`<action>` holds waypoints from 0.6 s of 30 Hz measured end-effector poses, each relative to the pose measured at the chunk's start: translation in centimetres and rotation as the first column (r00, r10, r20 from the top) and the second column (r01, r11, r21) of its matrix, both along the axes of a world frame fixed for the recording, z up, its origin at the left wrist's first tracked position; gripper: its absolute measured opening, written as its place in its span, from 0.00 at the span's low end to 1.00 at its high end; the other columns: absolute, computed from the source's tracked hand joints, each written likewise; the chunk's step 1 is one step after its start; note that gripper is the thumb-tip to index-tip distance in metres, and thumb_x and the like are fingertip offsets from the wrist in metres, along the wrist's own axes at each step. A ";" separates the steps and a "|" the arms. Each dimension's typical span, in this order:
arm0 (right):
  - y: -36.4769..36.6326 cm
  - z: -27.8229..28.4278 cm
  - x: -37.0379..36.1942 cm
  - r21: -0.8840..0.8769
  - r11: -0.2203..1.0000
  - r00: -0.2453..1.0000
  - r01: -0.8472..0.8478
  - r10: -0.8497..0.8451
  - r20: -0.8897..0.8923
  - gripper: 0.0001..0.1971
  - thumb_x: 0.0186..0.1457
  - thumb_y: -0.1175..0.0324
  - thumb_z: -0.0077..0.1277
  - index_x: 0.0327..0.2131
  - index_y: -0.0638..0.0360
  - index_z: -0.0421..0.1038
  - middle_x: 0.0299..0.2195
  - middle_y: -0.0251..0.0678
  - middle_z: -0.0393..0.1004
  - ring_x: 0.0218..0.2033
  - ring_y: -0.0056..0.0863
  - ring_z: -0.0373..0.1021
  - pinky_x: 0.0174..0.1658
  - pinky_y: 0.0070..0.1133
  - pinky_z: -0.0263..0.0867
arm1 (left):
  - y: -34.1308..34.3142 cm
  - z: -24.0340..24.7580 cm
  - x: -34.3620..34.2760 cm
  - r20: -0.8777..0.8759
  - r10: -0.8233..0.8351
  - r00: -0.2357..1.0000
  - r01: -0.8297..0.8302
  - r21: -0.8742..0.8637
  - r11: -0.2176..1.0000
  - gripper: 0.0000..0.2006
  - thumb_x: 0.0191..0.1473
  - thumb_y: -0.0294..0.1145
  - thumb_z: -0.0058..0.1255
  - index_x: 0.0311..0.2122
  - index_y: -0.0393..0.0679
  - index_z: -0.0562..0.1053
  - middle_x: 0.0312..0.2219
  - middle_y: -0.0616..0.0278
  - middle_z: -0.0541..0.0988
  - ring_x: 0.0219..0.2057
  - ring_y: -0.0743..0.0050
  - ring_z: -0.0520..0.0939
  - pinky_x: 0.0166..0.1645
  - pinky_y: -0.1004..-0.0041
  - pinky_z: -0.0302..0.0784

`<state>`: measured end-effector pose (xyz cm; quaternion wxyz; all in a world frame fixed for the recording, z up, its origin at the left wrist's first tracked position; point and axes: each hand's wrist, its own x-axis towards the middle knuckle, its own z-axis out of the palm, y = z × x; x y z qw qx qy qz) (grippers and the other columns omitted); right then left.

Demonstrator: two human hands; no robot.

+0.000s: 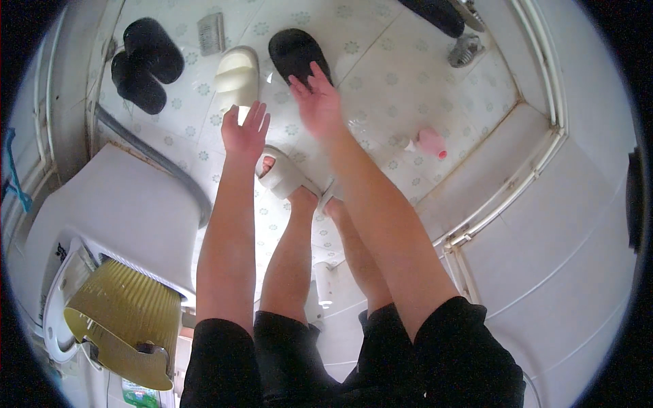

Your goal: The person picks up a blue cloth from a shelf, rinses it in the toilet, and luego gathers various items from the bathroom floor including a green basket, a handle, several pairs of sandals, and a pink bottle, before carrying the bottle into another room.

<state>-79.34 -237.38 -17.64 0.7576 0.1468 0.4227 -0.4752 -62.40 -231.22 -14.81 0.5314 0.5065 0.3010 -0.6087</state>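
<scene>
My left hand (245, 134) is stretched out with its fingers apart, holding nothing. Just beyond its fingertips a cream slipper (237, 73) lies on the tiled floor. To the right, my right hand (317, 107) is also open, its fingers spread over the near end of a black slipper (294, 51). Whether those fingertips touch the slipper I cannot tell. A scrubbing brush (211, 34) with pale bristles lies beyond the cream slipper. Two more black slippers, one (155, 49) partly overlapping the other (138, 85), are at the far left.
My feet wear pale slippers (289, 180). A pink bottle (430, 143) lies at the right, with a shiny metal fitting (465, 51) farther off. A grey hose (146, 149) runs past a white appliance (122, 211). Nearer stands a yellow ribbed basket (129, 306).
</scene>
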 end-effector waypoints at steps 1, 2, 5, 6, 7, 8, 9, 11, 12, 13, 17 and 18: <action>0.0 0.2 1.4 0.015 0.999 0.999 -0.038 0.038 -0.010 0.37 0.52 0.67 0.49 0.66 0.49 0.50 0.59 0.36 0.58 0.54 0.39 0.64 0.59 0.32 0.59 | 0.2 0.0 0.4 0.003 0.014 1.000 -0.014 -0.001 1.000 0.21 0.59 0.39 0.45 0.56 0.53 0.57 0.56 0.48 0.66 0.58 0.50 0.69 0.62 0.54 0.64; 0.0 0.6 2.1 0.013 0.999 0.999 -0.051 0.051 -0.007 0.37 0.52 0.67 0.49 0.66 0.49 0.50 0.59 0.36 0.58 0.54 0.39 0.64 0.59 0.32 0.59 | 0.3 0.0 0.8 0.005 -0.003 1.000 0.003 -0.009 1.000 0.21 0.59 0.39 0.45 0.56 0.53 0.57 0.55 0.48 0.67 0.57 0.50 0.70 0.62 0.54 0.64; -0.1 1.0 3.0 0.012 0.910 0.901 -0.415 0.413 -0.133 0.35 0.54 0.64 0.50 0.65 0.47 0.53 0.60 0.37 0.58 0.51 0.38 0.67 0.51 0.39 0.65 | 0.9 0.3 1.5 0.012 0.001 1.000 -0.001 -0.002 1.000 0.21 0.60 0.39 0.45 0.56 0.54 0.57 0.54 0.49 0.68 0.57 0.50 0.70 0.62 0.54 0.64; -0.3 0.7 1.7 0.014 0.904 0.894 -0.428 0.426 -0.143 0.35 0.54 0.64 0.50 0.65 0.47 0.53 0.60 0.37 0.58 0.51 0.38 0.67 0.51 0.39 0.65 | 1.0 0.6 1.2 0.014 0.003 1.000 -0.003 0.017 1.000 0.21 0.60 0.39 0.44 0.56 0.54 0.57 0.54 0.49 0.68 0.57 0.50 0.71 0.61 0.54 0.65; -0.6 0.5 -0.1 0.065 0.858 0.830 -0.510 0.511 -0.226 0.33 0.54 0.62 0.49 0.65 0.47 0.54 0.59 0.37 0.59 0.49 0.39 0.69 0.49 0.39 0.66 | 1.1 1.2 0.9 0.012 0.002 1.000 -0.002 0.026 1.000 0.22 0.62 0.40 0.41 0.60 0.56 0.55 0.55 0.48 0.67 0.57 0.50 0.71 0.61 0.54 0.65; -0.9 0.4 -2.0 0.121 0.804 0.751 -0.582 0.588 -0.299 0.32 0.55 0.61 0.49 0.64 0.46 0.55 0.59 0.36 0.60 0.47 0.39 0.70 0.48 0.39 0.67 | 1.3 1.8 0.9 0.024 -0.035 0.999 0.034 0.043 0.998 0.25 0.63 0.42 0.38 0.63 0.57 0.52 0.57 0.47 0.66 0.57 0.49 0.70 0.62 0.54 0.64; -1.4 0.3 -4.5 0.137 0.796 0.700 -0.590 0.589 -0.404 0.31 0.56 0.59 0.48 0.64 0.47 0.55 0.58 0.36 0.60 0.46 0.40 0.71 0.47 0.38 0.67 | 1.4 2.4 0.8 0.005 -0.071 0.997 0.070 0.052 0.996 0.26 0.63 0.43 0.38 0.65 0.57 0.51 0.58 0.47 0.66 0.58 0.49 0.69 0.62 0.54 0.63; -3.1 0.5 -10.1 0.181 0.818 0.620 -0.546 0.540 -0.569 0.30 0.57 0.57 0.47 0.63 0.48 0.56 0.57 0.35 0.61 0.45 0.41 0.72 0.46 0.36 0.68 | 1.9 3.5 -0.3 -0.043 -0.123 0.992 0.124 0.022 0.992 0.27 0.61 0.47 0.45 0.60 0.43 0.57 0.55 0.49 0.69 0.57 0.55 0.69 0.62 0.58 0.62; -4.5 0.6 -11.0 0.187 0.839 0.611 -0.510 0.507 -0.608 0.30 0.58 0.56 0.47 0.62 0.48 0.56 0.56 0.35 0.62 0.45 0.42 0.72 0.45 0.36 0.68 | 3.4 2.7 1.0 -0.116 -0.147 0.982 0.149 0.014 0.989 0.26 0.61 0.47 0.46 0.59 0.45 0.60 0.56 0.52 0.69 0.57 0.56 0.70 0.60 0.58 0.64; -6.3 0.9 -13.6 0.187 0.863 0.598 -0.470 0.467 -0.651 0.30 0.58 0.55 0.47 0.62 0.49 0.55 0.55 0.35 0.62 0.45 0.43 0.72 0.45 0.37 0.69 | 3.1 3.2 -0.1 -0.109 -0.177 0.978 0.178 0.005 0.984 0.25 0.61 0.46 0.46 0.58 0.45 0.60 0.56 0.53 0.69 0.56 0.55 0.71 0.60 0.58 0.65; -15.7 1.0 -20.2 0.142 0.958 0.654 -0.251 0.276 -0.705 0.25 0.58 0.59 0.45 0.57 0.54 0.59 0.51 0.38 0.65 0.45 0.50 0.71 0.46 0.41 0.69 | 2.1 2.1 -2.9 -0.073 -0.127 0.989 0.127 0.002 0.992 0.24 0.60 0.44 0.46 0.56 0.40 0.62 0.56 0.55 0.67 0.58 0.51 0.69 0.61 0.56 0.63; -18.3 0.8 -21.3 0.145 0.978 0.707 -0.153 0.211 -0.675 0.23 0.58 0.61 0.46 0.56 0.56 0.60 0.50 0.40 0.66 0.45 0.52 0.71 0.47 0.41 0.69 | 1.3 1.4 -3.7 -0.072 -0.112 0.991 0.113 0.004 0.994 0.24 0.60 0.44 0.46 0.56 0.40 0.62 0.56 0.55 0.67 0.58 0.51 0.69 0.61 0.56 0.63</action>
